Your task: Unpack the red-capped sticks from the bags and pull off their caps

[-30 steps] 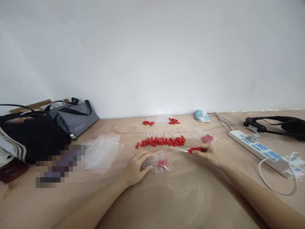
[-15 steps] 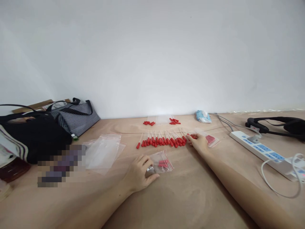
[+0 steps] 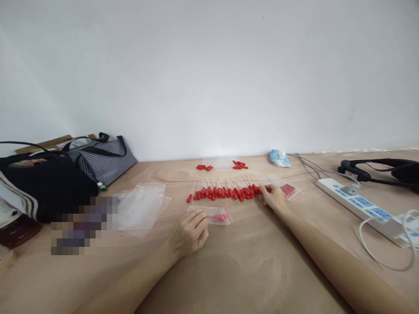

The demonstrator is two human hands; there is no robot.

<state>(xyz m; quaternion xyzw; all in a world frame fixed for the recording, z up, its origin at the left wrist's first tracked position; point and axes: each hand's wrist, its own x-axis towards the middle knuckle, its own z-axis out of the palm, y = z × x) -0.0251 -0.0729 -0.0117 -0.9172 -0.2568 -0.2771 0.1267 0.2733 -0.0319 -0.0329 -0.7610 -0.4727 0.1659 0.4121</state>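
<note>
Across the middle of the table lies a row of thin pale sticks with red bulb ends, like droppers. At its right end, my right hand pinches one red bulb between thumb and fingers. My left hand rests nearer me with its fingers curled, touching or very close to a small clear zip bag. Red pieces show inside that bag. Whatever lies under my left fingers is hidden. Just beyond my right hand is another zip bag with red pieces in it.
Flat clear zip bags are stacked at left, by a striped bag and a black bag. Small red pieces lie at the back. A blue-white packet, a power strip with cables and a black headset occupy the right.
The small zip bag has shifted a little left and away from me and now lies flatter. My left fingers have curled in more. My right hand has barely moved.
</note>
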